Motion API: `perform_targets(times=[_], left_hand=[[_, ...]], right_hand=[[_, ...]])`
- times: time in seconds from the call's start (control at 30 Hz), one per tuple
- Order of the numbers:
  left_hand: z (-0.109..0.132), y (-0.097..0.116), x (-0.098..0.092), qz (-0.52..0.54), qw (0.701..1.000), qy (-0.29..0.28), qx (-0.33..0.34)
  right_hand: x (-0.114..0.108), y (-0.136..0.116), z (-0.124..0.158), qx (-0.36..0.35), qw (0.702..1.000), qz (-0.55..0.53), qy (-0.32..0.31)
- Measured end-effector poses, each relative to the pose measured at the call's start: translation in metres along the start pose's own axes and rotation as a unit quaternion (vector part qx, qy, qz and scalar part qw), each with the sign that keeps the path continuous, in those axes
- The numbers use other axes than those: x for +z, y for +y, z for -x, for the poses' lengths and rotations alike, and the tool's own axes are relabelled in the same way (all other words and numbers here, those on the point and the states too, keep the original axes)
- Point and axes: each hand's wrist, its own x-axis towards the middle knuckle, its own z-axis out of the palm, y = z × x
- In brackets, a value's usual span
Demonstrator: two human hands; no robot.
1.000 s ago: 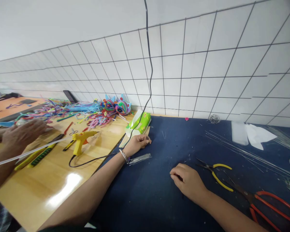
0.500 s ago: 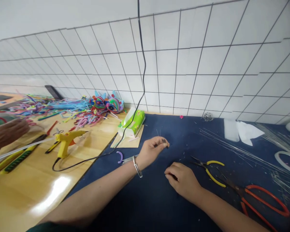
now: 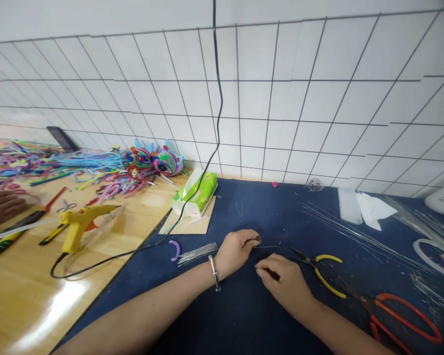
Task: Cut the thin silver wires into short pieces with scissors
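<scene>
My left hand (image 3: 239,252), a metal bangle (image 3: 214,273) on its wrist, is closed in a pinch just above the dark blue mat (image 3: 214,325). Something small and dark shows at its fingertips, too small to name. A thin straight wire (image 3: 268,246) runs rightward from beneath those fingers; whether they grip it is unclear. Close by on the right, my right hand (image 3: 284,277) rests with curled fingers, which hide anything inside. Pliers with yellow handles (image 3: 327,273) lie beside it. A bundle of short wires (image 3: 198,254) and a purple curved piece (image 3: 175,250) are left of my left wrist.
Red-handled cutters (image 3: 407,315) and long wires (image 3: 348,229) lie to the right. A green tissue pack (image 3: 203,195) stands at the back. On the wooden table, a yellow glue gun (image 3: 77,224) trails its cord; another person's hand (image 3: 2,204) is at far left.
My left hand has come down and nearer to me, and the thin wire now shows beside its fingertips. My right hand has barely moved. The view has shifted slightly.
</scene>
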Motion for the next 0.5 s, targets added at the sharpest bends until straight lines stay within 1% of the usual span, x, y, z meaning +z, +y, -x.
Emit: perform_targets(times=[0.1,0.2,0.37,0.5], left_hand=[[0.0,-0.002,0.001,-0.008,1.0,-0.006,0.013],[-0.001,-0.002,0.0,-0.012,1.0,-0.01,0.019],[-0.001,-0.003,-0.001,0.001,1.0,-0.009,0.012],[-0.001,-0.005,-0.001,0.005,1.0,-0.01,0.014]], right_hand=[[-0.009,0.001,-0.008,0.029,0.997,-0.006,0.072],[-0.018,0.006,-0.015,0.04,0.995,0.018,0.093],[-0.028,0.021,-0.024,0.005,0.991,0.118,0.065],[-0.029,0.03,-0.028,-0.02,0.973,0.228,0.016]])
